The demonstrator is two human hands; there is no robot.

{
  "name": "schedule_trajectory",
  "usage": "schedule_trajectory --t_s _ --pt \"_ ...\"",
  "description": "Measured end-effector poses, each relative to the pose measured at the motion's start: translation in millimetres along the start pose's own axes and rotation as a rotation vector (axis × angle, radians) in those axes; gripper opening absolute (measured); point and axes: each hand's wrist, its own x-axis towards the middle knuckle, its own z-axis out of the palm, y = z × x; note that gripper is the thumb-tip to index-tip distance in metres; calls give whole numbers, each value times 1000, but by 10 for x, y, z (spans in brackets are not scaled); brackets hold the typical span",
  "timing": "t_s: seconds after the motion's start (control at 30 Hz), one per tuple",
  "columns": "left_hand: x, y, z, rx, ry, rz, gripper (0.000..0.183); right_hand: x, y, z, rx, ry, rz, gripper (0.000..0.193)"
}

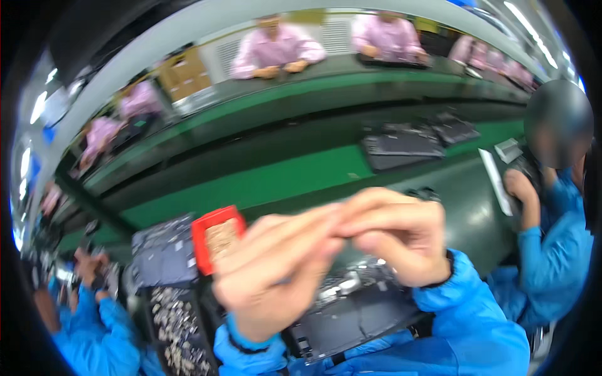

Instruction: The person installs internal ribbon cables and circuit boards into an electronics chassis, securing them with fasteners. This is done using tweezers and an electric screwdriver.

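My left hand (273,276) and my right hand (404,235) are raised in front of me, their fingertips meeting at the middle. The fingers of my left hand lie together and reach toward the right one, blurred by motion. My right hand is curled, with thumb and fingers drawn in as in a pinch. Whatever lies between the fingertips, if anything, is too small or hidden to make out. Below both hands sits an opened black laptop base (360,323), tilted, with silvery inner parts along its far side, partly covered by my hands.
Left of my hands stand a red bin (198,241) of small tan pieces, a dark laptop part (163,263) and a black tray (202,326) of small metallic bits. Laptop bases (404,144) rest on the green line (301,172) ahead. Blue-sleeved people work on both sides.
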Motion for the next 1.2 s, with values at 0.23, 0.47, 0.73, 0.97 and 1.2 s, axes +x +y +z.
schedule_trajectory --t_s 0.23,0.47,0.73,0.97,1.2 --pt "-157 -18 -93 84 194 -293 18 150 310 314 154 59 -189 23" --pt "-95 -97 58 290 130 156 16 47 327 199 113 97 -218 24" --pt "-115 -59 -116 385 85 145 16 35 362 340 101 99 -240 24" --pt "-170 -31 -201 488 -131 -67 17 -11 294 240 36 165 -213 17" --pt "-139 -292 -700 647 192 -315 23 137 245 190 32 53 288 19"
